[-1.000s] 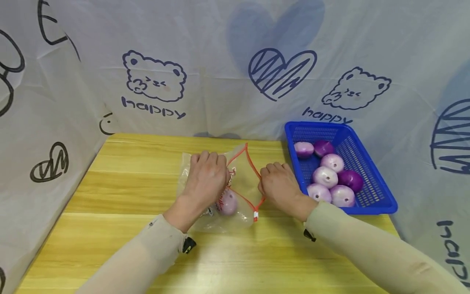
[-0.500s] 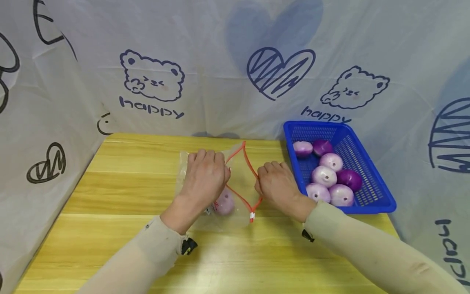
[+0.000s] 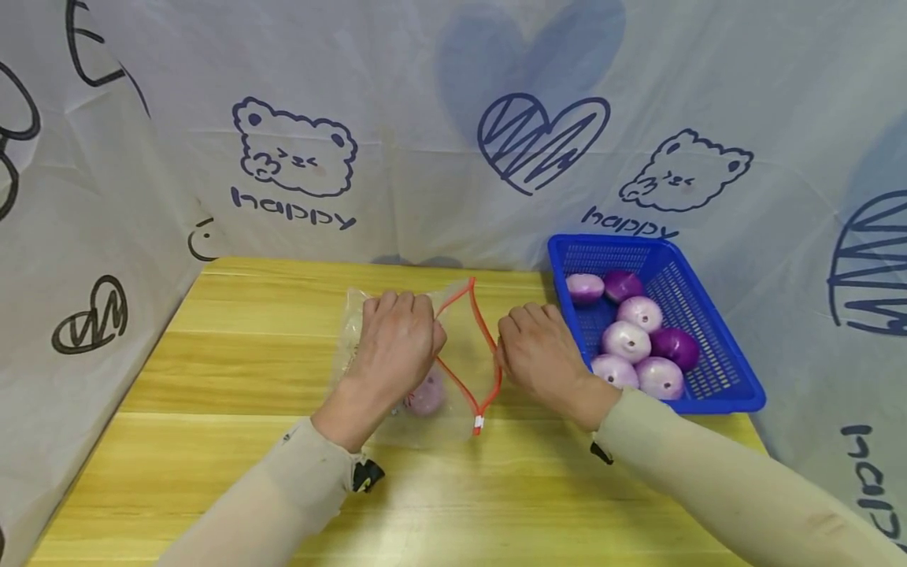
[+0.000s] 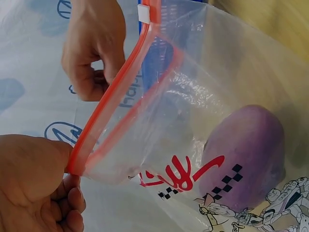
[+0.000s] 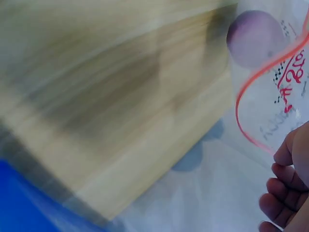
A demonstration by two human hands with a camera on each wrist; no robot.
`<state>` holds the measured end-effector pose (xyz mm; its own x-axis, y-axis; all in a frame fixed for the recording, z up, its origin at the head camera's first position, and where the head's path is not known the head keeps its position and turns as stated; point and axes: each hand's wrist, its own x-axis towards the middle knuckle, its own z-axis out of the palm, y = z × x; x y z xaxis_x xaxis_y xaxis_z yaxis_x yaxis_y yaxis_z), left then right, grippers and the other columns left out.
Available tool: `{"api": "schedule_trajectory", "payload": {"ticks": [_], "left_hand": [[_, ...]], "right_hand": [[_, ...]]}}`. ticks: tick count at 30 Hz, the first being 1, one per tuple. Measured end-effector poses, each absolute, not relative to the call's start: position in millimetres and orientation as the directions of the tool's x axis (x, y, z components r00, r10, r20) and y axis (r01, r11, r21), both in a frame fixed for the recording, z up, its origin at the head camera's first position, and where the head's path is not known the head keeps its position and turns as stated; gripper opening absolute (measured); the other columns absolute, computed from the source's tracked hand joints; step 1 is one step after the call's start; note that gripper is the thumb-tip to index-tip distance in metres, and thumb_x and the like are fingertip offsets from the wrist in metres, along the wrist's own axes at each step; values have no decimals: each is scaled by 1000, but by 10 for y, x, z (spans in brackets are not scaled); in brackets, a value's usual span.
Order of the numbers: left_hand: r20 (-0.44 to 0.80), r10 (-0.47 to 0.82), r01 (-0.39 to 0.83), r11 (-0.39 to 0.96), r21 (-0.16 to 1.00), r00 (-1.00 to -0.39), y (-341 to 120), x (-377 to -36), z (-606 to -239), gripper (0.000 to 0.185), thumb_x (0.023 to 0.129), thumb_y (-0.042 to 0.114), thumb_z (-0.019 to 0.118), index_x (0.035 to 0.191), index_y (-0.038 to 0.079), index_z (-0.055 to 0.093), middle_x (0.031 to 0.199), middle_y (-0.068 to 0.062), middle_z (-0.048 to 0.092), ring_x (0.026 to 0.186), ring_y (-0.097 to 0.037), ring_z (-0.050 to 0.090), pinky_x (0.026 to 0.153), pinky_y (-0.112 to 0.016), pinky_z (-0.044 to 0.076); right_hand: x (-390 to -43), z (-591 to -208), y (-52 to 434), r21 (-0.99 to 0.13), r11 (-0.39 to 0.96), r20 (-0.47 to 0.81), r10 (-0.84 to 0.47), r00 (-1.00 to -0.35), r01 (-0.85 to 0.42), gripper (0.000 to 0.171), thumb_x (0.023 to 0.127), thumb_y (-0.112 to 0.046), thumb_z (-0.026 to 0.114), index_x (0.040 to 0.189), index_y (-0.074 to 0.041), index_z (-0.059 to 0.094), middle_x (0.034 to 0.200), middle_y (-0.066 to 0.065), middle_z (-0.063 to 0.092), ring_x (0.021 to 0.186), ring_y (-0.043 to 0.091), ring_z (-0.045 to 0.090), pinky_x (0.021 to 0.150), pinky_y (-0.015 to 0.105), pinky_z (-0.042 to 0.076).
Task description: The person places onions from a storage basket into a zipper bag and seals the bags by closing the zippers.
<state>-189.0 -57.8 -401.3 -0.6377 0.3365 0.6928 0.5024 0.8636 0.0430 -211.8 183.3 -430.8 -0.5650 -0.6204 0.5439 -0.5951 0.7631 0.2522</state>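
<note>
A clear plastic zip bag (image 3: 453,441) with an orange-red zip edge stands with its mouth spread toward the right. Inside it lies one purple onion (image 4: 244,154). My left hand (image 3: 397,339) grips the near-left lip of the bag; in the left wrist view its thumb and finger pinch the zip edge. My right hand (image 3: 542,350) is beside the opposite lip, fingers loosely curled, with a gap between thumb and finger in the left wrist view. No bag edge shows between those fingers. A white slider (image 3: 478,423) sits at the zip's near end.
A blue plastic basket (image 3: 708,405) stands right of the hands, holding several purple onions (image 3: 627,340). The wooden table (image 3: 234,378) ends at a white printed cloth (image 3: 425,197) behind and at the sides.
The bag's slider end and the onion have shifted left. The lip beside my right hand has gone from a sharp pull to a smooth curve, and that hand's fingers have come off it.
</note>
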Motion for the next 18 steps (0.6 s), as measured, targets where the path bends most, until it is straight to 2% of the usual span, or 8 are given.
{"api": "schedule_trajectory", "payload": {"ticks": [4,9,18], "left_hand": [[654,328,491,868,76,-682,-583,-1890,-4022,28,92,7,60,69,10,45,65,-3,40,64,-27,42,67,-43,34],[622,324,484,869,102,-713,-583,-1890,-4025,28,93,8,59,70,10,45,65,-3,41,64,-27,43,68,-43,36],[614,312,486,864,135,-725,-574,-1881,-4046,25,94,8,60,72,10,48,66,-4,44,65,-28,44,67,-43,35]], "right_hand": [[-2159,-4222,1920,291,743,562,-642,-521,-602,22,99,-18,49,85,-4,59,83,12,59,84,35,58,76,46,44],[-2230,-4131,2065,325,722,571,-664,-482,-610,23,100,-19,47,87,-3,58,88,14,60,85,36,58,77,47,44],[-2326,-4081,2402,347,736,540,-664,-517,-581,27,102,-20,41,97,1,57,98,18,61,93,41,57,86,54,46]]}}
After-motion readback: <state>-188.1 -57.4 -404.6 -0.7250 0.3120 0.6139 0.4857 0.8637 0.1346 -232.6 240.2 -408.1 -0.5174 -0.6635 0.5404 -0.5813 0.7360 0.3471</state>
